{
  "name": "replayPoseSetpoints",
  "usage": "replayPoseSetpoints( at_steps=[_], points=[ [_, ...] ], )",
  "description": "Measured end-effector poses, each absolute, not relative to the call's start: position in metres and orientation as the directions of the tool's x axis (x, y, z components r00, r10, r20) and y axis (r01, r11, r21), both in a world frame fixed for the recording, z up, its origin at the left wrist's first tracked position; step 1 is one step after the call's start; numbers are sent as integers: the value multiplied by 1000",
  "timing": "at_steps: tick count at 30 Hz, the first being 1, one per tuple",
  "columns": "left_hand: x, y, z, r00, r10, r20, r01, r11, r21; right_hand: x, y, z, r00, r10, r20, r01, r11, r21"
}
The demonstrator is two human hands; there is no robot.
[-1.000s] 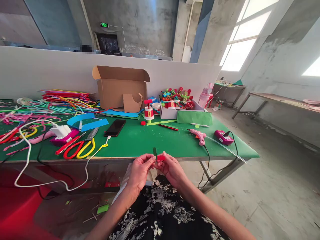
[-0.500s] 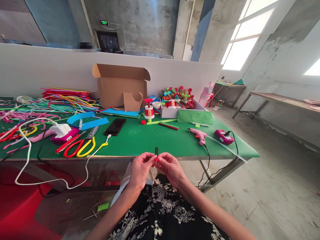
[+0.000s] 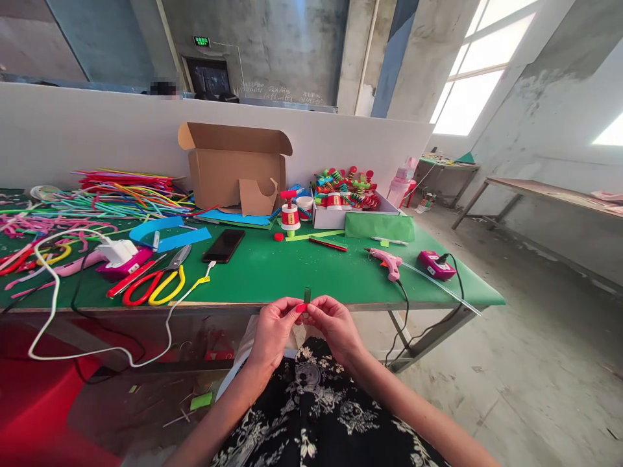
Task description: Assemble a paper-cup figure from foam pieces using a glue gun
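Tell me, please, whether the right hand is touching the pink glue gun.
Apart: the head view shows green tabletop between the right hand and the glue gun.

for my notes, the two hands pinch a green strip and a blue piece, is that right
One colour is off: the head view shows the left hand and right hand pinching a green strip and a red piece, not blue.

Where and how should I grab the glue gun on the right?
Grip the glue gun by its handle, coming from the near side, I'd say: the handle points toward you, cord trailing from its end, while the nozzle faces away to the left.
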State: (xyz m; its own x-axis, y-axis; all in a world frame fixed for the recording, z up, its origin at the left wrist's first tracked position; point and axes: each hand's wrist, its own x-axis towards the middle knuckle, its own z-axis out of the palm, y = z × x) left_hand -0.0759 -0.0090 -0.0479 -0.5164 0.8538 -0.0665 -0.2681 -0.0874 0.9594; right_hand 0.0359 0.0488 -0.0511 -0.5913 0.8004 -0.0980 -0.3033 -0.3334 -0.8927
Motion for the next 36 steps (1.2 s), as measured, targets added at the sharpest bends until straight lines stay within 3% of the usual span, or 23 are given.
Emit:
replayPoseSetpoints(
  at_steps=[9, 16, 27, 30, 36],
  points=[
    [-80, -11, -49, -484, 873, -60, -246, -70, 967, 37, 52, -48, -545, 835, -75, -223, -231, -947],
    [-80, -13, -44, -375, 920, -115, -468, -80, 880, 36, 49, -45, -495, 866, -65, -246, -212, -946],
    [-79, -9, -45, -530, 846, -61, -220, -67, 973, 38, 53, -47, -573, 819, -33, -164, -154, -974],
    [-79, -10, -43, -529, 847, -47, -205, -73, 976, 38, 54, -46, -575, 813, -87, -154, -212, -965],
    [-77, -8, -43, -514, 853, -88, -427, -165, 889, 36, 51, -45, -534, 829, -167, -294, -367, -883]
  ],
)
